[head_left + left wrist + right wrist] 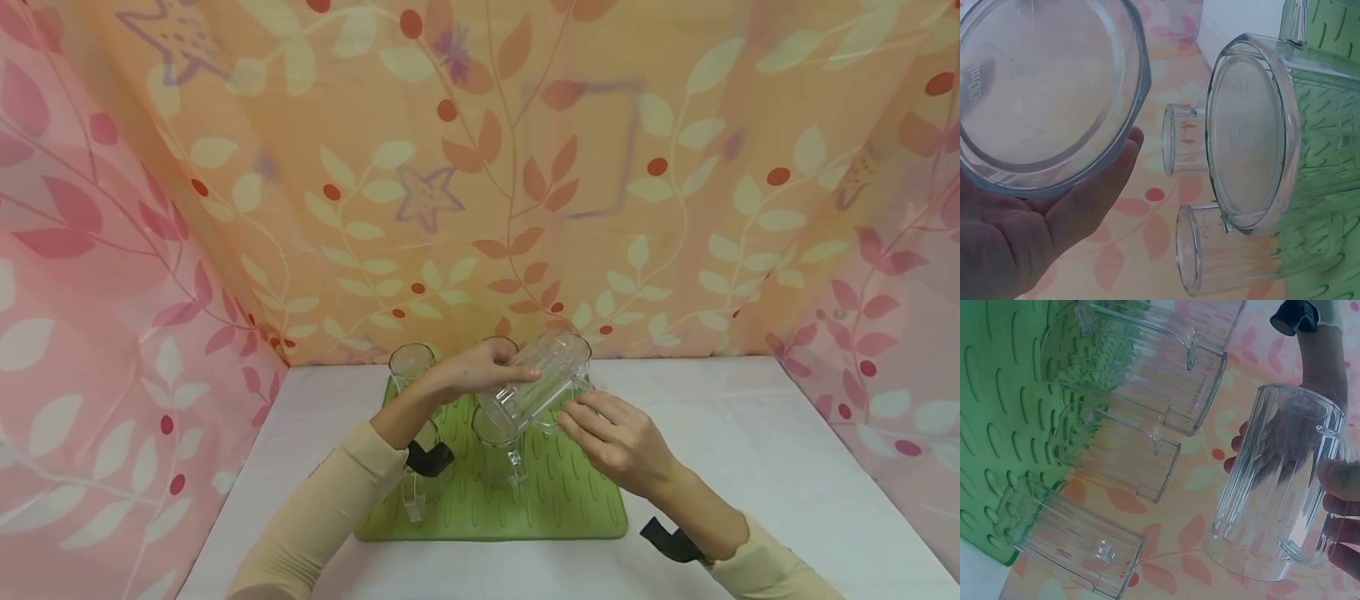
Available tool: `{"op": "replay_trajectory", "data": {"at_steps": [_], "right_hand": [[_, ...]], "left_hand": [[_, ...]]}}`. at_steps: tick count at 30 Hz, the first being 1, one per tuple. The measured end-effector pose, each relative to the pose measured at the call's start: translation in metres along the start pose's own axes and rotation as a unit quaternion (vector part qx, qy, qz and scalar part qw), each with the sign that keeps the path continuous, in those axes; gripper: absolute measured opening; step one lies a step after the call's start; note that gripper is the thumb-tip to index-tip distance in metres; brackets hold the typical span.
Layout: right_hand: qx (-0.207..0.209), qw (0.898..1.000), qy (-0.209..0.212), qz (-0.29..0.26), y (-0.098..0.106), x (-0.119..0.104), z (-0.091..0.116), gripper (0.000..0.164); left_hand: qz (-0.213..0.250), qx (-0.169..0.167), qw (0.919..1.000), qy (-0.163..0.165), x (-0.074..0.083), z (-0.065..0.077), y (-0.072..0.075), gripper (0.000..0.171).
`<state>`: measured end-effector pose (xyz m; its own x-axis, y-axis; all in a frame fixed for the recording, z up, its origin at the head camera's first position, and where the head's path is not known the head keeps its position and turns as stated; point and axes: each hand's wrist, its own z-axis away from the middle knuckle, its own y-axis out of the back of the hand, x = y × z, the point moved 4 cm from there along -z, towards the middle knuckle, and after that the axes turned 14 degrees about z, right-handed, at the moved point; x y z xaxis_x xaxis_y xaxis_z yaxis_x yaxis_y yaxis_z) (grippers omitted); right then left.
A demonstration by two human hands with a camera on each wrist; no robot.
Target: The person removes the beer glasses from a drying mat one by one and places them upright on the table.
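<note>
A clear glass mug (551,367) is held tilted above the green mat, between both hands. My left hand (476,368) grips its body near the base, thumb along the near side and fingers behind the glass. At the mug's handle, my right hand (618,442) has its fingers curled round the grip, as the right wrist view shows with the handle (1335,494). The round base (1035,94) of this mug, with raised lettering, faces the left wrist camera. Just below it, another glass mug (497,454) stands on the mat.
Several more clear mugs stand on the ridged green mat (570,508), including one at the back left (411,360) and one partly hidden by my left wrist. A white cloth (720,417) covers the table. Flowered curtains (480,167) enclose the back and sides.
</note>
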<state>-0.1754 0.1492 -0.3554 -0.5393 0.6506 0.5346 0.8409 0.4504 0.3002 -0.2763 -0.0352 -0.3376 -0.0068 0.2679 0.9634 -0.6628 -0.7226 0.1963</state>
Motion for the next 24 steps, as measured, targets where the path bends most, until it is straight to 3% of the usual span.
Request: {"op": "replay_trajectory", "data": {"at_steps": [7, 11, 17, 24], "right_hand": [[0.01, 1.0, 0.003, -0.006, -0.0008, -0.0019, -0.0013, 0.03], [0.012, 1.0, 0.007, -0.01, -0.0024, 0.0005, -0.0046, 0.027], [-0.003, 0.999, -0.003, -0.032, -0.0021, 0.0043, -0.0065, 0.026], [-0.01, 0.999, -0.014, -0.047, -0.0016, 0.0042, -0.0044, 0.024]], "left_hand": [[0.012, -0.016, 0.9997, -0.01, -0.0023, -0.0033, 0.0009, 0.046], [0.022, 0.004, 0.9997, -0.006, -0.002, -0.0026, 0.0045, 0.051], [0.014, 0.04, 0.9986, 0.031, -0.003, 0.0015, 0.008, 0.048], [0.011, 0.051, 0.9982, 0.029, -0.007, 0.0023, 0.0062, 0.046]]}}
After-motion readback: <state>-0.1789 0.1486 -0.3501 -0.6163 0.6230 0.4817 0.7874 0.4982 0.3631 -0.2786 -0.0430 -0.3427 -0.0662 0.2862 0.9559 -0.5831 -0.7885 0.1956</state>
